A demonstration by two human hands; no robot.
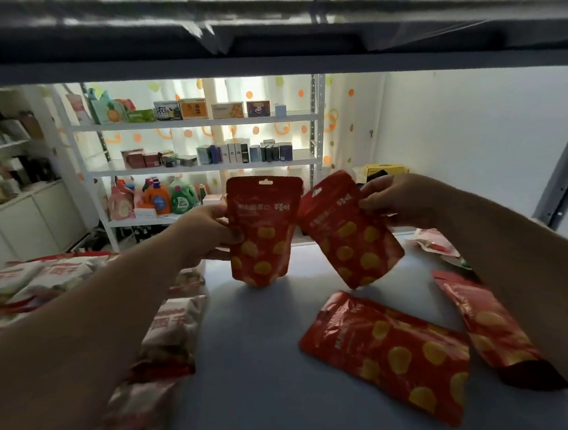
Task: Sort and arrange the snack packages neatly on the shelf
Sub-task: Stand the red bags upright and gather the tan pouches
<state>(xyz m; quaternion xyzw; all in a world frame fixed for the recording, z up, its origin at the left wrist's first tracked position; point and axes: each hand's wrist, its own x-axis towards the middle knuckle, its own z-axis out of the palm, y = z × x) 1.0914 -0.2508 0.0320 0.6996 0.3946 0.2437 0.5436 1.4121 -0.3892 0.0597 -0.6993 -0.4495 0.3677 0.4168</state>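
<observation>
Head view shows the left hand [204,234] gripping the edge of an upright red pouch [263,229], and the right hand [398,201] pinching the top of a tilted red pouch [347,234] just beside it, both low over the grey shelf [252,366]. Nearer the front a flat pouch [387,354] lies on the shelf, with a second flat pouch [485,319] partly under the right forearm. White-and-red packets [173,324] are piled at the left.

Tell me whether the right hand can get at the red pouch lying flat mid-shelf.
Probably not yet: the right hand grips a tilted red pouch. The flat red pouch lies uncovered below it, so the way looks free once that grip empties.
</observation>
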